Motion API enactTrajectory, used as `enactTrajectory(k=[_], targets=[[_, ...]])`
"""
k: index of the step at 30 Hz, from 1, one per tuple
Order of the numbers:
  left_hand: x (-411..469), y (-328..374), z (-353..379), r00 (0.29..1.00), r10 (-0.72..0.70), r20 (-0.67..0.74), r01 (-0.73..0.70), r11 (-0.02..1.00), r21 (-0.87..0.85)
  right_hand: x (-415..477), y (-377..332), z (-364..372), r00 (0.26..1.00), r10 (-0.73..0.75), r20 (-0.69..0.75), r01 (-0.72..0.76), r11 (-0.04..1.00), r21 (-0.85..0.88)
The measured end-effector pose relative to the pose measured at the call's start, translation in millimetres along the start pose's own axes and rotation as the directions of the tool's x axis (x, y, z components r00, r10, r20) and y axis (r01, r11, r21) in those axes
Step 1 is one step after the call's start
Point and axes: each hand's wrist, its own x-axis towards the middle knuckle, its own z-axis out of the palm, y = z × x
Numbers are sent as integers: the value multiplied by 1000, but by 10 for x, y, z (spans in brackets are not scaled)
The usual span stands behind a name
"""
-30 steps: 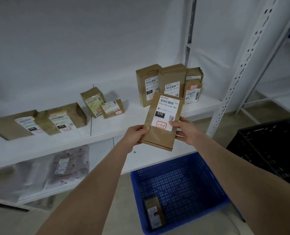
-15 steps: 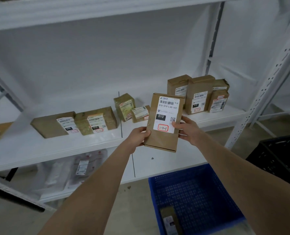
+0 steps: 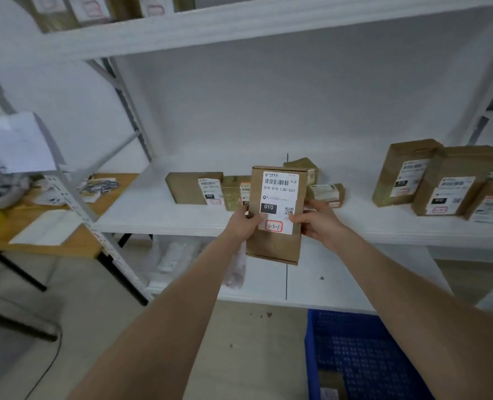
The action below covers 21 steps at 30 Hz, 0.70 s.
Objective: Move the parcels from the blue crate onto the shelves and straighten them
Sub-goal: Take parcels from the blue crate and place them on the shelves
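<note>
Low on your right is the blue crate (image 3: 355, 353). One small parcel (image 3: 330, 383) lies in the bottom of it, at the edge of the picture. Both your arms reach out past the crate.

Your left hand (image 3: 241, 223) grips the left side of a brown parcel (image 3: 272, 245), with the thumb on the front. Your right hand (image 3: 316, 222) grips the right side the same way. You hold this parcel upright in the air, in front of the middle shelf (image 3: 164, 215). Its white label (image 3: 280, 194) faces you and reads 010.

Behind it, some flat parcels (image 3: 190, 187) lie on that shelf. Further right, three taller parcels (image 3: 404, 171) stand close together. Off to the left is a wooden desk (image 3: 52, 226) with papers on it. High up, the top shelf (image 3: 239, 27) has more blurry parcels (image 3: 66, 10).
</note>
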Motion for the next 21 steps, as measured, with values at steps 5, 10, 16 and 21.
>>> enactTrajectory(k=[5,10,16,21], targets=[[165,-128,-732,989,11,-145,-7,1000,22,265,-59,856,998,-36,58,39,998,-50],[553,-348,-1586,975,-9,-224,14,1000,17,625,-52,1778,994,-80,75,90,986,-140],[1058,-686,-2616,981,-44,-187,41,999,-21,1115,70,2858,997,-79,11,80,975,-208],[1430,-853,-3167,977,-39,-208,41,999,7,1429,159,3510,992,-101,-78,80,970,-231]])
